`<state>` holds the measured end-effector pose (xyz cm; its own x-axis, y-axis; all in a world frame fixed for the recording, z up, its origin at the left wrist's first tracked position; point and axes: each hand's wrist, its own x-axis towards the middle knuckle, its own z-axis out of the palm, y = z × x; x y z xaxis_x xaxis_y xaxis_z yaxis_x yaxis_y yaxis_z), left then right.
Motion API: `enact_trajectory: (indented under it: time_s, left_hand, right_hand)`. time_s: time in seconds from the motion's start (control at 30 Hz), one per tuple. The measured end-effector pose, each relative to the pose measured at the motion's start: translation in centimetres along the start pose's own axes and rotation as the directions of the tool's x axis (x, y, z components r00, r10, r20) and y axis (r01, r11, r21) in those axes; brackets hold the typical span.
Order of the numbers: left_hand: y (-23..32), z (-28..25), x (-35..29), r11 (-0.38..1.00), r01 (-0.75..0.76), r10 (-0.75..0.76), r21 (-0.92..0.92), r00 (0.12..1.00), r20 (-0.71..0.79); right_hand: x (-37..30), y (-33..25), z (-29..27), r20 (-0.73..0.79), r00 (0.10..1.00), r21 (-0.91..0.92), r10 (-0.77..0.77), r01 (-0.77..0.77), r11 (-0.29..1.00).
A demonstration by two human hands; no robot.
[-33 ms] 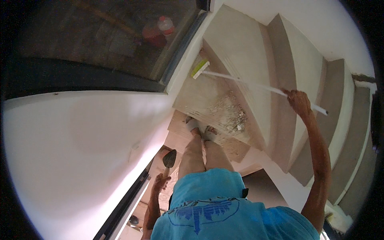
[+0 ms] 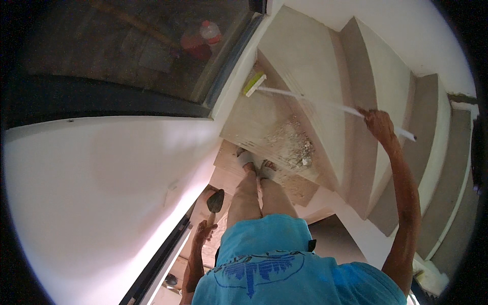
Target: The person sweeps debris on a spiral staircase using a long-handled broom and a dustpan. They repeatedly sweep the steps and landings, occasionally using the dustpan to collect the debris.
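My right hand [image 2: 378, 124] is closed round the upper part of a white broom handle [image 2: 284, 92], whose tip sticks out past the fist. At the far end, the broom head [image 2: 254, 84] with yellow-green bristles is by the foot of the wall on a stair landing [image 2: 241, 119]. Low at my left side, my left hand [image 2: 204, 233] grips the wooden handle of a pointing trowel [image 2: 215, 202], its dark blade up and bare. A pile of grey rubble and dust [image 2: 300, 147] lies on the landing in front of my feet, apart from the broom head.
Concrete steps [image 2: 391, 76] fan upward to the right. A white wall [image 2: 91, 173] runs along my left, below a dark-framed window [image 2: 152, 104]. Behind the glass stands a bottle with a red cap [image 2: 210, 33]. My feet [image 2: 267, 169] are at the landing's near edge.
My right hand and the end of the broom handle have shifted slightly upward. The broom head has barely moved, and my left hand with the trowel stays still.
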<state>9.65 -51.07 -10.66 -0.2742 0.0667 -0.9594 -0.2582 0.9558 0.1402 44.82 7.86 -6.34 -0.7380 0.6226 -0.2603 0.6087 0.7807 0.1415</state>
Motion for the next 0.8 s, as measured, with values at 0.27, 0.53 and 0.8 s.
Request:
enact_trajectory:
  time_s: [0.27, 0.53, 0.8]
  left_hand:
    - [-0.1, -0.4, -0.2, 0.999, 0.028, -0.025, 0.041, 0.997, -0.074]
    - [0.7, -0.3, -0.9, 0.997, 0.06, -0.06, 0.038, 0.998, -0.009]
    - [1.3, -0.1, -0.7, 0.991, -0.134, 0.132, -0.029, 0.989, -0.063]
  right_hand:
    - [6.4, 4.2, 2.7, -0.021, 0.999, 0.057, -0.034, 0.035, 0.998]
    - [0.5, 1.0, 3.7, 0.115, 0.982, 0.502, -0.151, 0.073, 0.862]
    - [-8.9, -6.6, 4.2, 0.223, 0.973, 0.353, 0.061, -0.139, 0.925]
